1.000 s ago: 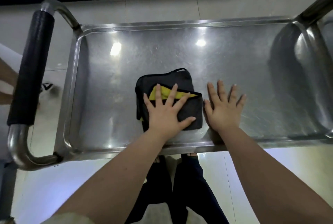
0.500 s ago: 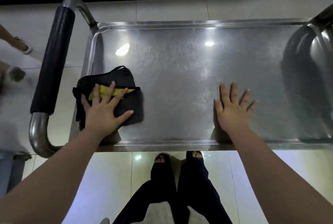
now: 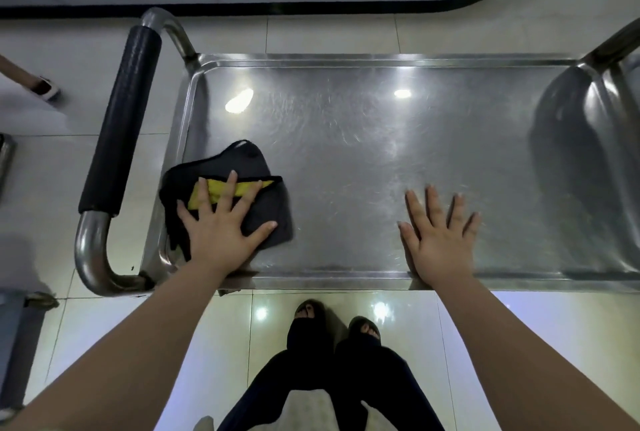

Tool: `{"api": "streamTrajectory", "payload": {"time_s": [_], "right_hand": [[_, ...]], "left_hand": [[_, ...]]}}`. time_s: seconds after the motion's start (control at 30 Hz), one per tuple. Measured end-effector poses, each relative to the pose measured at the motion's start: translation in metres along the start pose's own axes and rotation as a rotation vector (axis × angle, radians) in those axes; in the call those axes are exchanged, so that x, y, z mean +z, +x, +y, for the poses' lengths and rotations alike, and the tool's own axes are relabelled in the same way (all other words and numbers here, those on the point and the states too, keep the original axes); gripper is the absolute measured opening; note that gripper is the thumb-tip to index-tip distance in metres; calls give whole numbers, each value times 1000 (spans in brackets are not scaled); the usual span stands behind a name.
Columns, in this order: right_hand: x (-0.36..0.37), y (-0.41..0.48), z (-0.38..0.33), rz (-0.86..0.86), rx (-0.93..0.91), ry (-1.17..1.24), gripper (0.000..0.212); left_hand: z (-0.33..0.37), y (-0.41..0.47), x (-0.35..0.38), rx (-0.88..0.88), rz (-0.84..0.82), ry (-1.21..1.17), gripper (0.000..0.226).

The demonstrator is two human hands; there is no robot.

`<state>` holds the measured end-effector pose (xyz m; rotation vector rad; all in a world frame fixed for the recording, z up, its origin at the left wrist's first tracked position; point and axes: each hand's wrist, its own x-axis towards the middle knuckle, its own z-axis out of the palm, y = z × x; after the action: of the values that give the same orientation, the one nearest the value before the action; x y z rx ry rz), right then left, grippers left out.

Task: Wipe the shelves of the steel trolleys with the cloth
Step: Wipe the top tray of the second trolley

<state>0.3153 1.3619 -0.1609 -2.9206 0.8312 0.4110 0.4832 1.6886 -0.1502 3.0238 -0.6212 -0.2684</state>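
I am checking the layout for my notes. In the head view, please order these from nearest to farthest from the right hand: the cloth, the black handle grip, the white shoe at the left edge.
From the right hand, flat on the shelf:
1. Cloth, to its left on the shelf, under the left hand.
2. Black handle grip, beyond the shelf's left end.
3. White shoe, on the floor at the far left edge.

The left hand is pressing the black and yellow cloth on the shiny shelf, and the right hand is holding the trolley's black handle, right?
Not quite. In the head view the right hand lies flat on the shelf, not on the handle. The left hand does press the cloth.
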Motion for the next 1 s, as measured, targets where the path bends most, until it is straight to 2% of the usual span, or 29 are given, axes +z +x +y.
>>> {"api": "streamTrajectory", "payload": {"time_s": [0.23, 0.33, 0.43, 0.57, 0.67, 0.8, 1.0], "right_hand": [[-3, 0, 2, -46, -23, 28, 59], [-6, 4, 7, -42, -37, 43, 59], [-7, 8, 10, -32, -55, 60, 62], [-4, 5, 7, -6, -62, 63, 63], [-2, 1, 3, 14, -60, 46, 64], [2, -1, 1, 8, -49, 27, 62], [3, 0, 3, 18, -52, 33, 59]], "left_hand": [[125, -34, 19, 124, -79, 8, 77], [138, -31, 16, 162, -106, -5, 80], [90, -29, 10, 143, -71, 28, 81], [-27, -36, -5, -75, -95, 1, 82], [-53, -45, -8, -82, -121, 64, 83], [7, -48, 1, -56, -112, 21, 84], [157, -36, 21, 177, -114, 37, 83]]}}
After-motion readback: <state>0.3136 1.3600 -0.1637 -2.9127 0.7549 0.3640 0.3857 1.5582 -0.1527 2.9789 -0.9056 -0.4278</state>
